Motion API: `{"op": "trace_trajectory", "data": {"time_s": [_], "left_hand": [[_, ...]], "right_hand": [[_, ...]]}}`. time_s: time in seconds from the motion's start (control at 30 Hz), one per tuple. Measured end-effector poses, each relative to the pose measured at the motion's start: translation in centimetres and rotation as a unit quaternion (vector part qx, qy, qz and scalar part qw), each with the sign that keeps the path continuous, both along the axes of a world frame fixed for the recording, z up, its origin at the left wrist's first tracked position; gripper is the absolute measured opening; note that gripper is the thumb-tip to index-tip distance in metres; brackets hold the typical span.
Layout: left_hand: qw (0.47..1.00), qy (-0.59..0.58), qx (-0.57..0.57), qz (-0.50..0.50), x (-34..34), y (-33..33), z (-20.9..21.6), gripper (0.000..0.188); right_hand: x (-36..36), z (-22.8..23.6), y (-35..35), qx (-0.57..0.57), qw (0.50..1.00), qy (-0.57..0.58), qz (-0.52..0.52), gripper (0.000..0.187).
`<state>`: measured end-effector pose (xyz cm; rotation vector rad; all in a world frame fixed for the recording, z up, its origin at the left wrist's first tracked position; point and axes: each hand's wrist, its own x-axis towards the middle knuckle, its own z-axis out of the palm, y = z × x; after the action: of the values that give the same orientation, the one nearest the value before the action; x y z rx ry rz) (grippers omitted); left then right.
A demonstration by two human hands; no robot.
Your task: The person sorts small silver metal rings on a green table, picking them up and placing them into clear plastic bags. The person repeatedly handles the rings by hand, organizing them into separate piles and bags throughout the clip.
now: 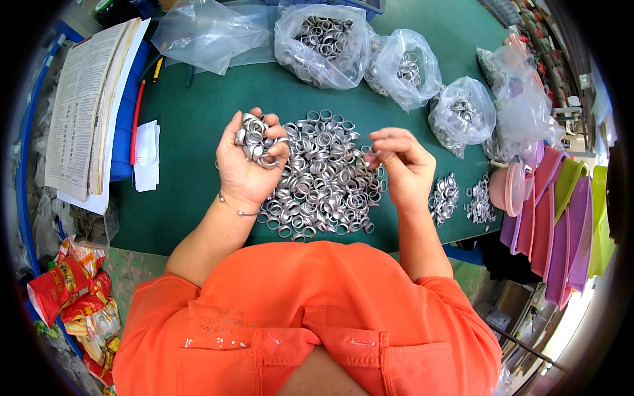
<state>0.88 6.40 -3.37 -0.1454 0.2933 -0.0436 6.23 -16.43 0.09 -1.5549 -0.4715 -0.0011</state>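
Observation:
A wide pile of silver-grey metal rings (323, 191) lies on the green tabletop in front of me. My left hand (246, 171) is raised at the pile's left edge, palm up, its fingers curled round a handful of metal rings (254, 140). Over the right side of the pile, my right hand (404, 165) has thumb and fingers pinched together. A small grey metal ring (371, 156) shows between those fingertips, mostly hidden by them. To the right of that hand sit two smaller heaps, one of metal rings (444, 198) and another of small metal pieces (481, 201).
Clear plastic bags of rings (323, 49) line the table's far side, with more bags (462, 115) at right. Pink containers (505, 188) and colourful plastic trays (548, 204) stand at the right edge. At left are printed papers (89, 109), a red pencil (138, 122) and folded white paper (146, 155).

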Motion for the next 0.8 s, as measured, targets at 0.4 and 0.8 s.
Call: {"op": "trace_trajectory", "data": {"time_s": [0.4, 0.8], "left_hand": [[1.0, -0.009, 0.002, 0.001, 0.1, -0.1, 0.1, 0.021], [1.0, -0.005, -0.018, -0.01, 0.0, 0.1, -0.3, 0.021]], "right_hand": [[8.2, 3.2, -1.2, -0.294, 0.873, -0.327, -0.211, 0.017], [3.1, -2.1, 0.7, -0.179, 0.957, 0.228, 0.0, 0.011]]}}
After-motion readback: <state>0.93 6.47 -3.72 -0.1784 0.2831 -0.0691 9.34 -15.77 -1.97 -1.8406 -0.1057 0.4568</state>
